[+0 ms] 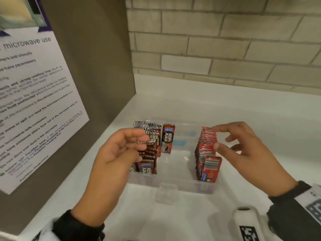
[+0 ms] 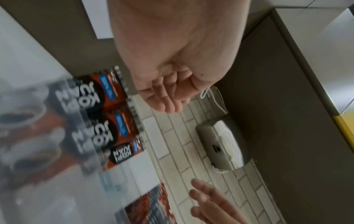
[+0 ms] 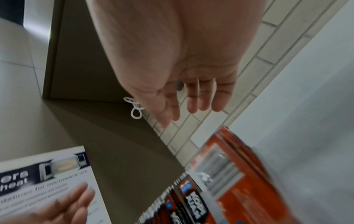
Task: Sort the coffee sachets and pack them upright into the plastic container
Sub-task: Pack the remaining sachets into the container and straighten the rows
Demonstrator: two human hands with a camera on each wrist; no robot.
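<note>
One white counter [image 1: 225,108], brick-tiled wall [image 1: 217,40], microwave notice [image 1: 33,94].

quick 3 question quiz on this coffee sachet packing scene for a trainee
1. True or false: the clear plastic container holds two rows of sachets with a gap between them.
2. Which hand is over the red sachets? A) left hand B) right hand
3. Fill in: the notice on the side panel is about ____ use.

Key: 1 true; 2 B, the right hand, while the left hand is at the Kopi Juan sachets; 3 microwave.
</note>
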